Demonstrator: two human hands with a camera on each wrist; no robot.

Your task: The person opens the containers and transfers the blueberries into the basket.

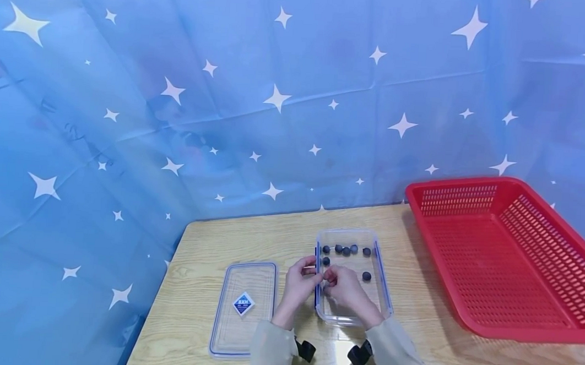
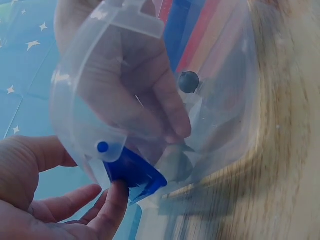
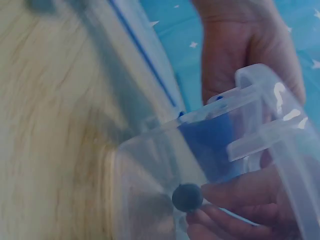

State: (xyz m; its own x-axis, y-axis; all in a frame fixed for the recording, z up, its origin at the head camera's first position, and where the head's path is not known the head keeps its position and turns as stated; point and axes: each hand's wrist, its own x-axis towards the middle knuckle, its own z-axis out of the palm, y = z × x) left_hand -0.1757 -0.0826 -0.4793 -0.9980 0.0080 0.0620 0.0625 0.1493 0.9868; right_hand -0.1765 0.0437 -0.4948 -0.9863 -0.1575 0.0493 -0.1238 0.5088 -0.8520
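A blue backdrop (image 1: pixel 295 122) with white stars rises behind a wood-grain tabletop (image 1: pixel 187 287), where a clear plastic container (image 1: pixel 370 298) sits uncovered. Inside it, close to its left wall, is a dark ball (image 3: pixel 187 197). Your right hand (image 1: pixel 347 289) reaches into the container, fingers curled, tips against that ball; whether they truly pinch it cannot be told. If they touch only one edge, the round ball could slip free and roll across the container's floor.

More dark balls (image 1: pixel 346 251) lie in the container, most along its far end, one toward its right wall; bumping the container could set them rolling.

Your left hand (image 1: pixel 298 285) is just outside the container's left wall, fingers apart, one fingertip on its blue latch (image 2: pixel 132 172). Pressing harder there could tilt or slide the container, and because your hands nearly meet at that wall, one could jog the other.

Left of the container, the lid (image 1: pixel 242 331) lies flat, near enough for your left sleeve (image 1: pixel 271 349) to nudge. Right of the container stands a red basket (image 1: pixel 497 259), apart from both hands and probably little risk.
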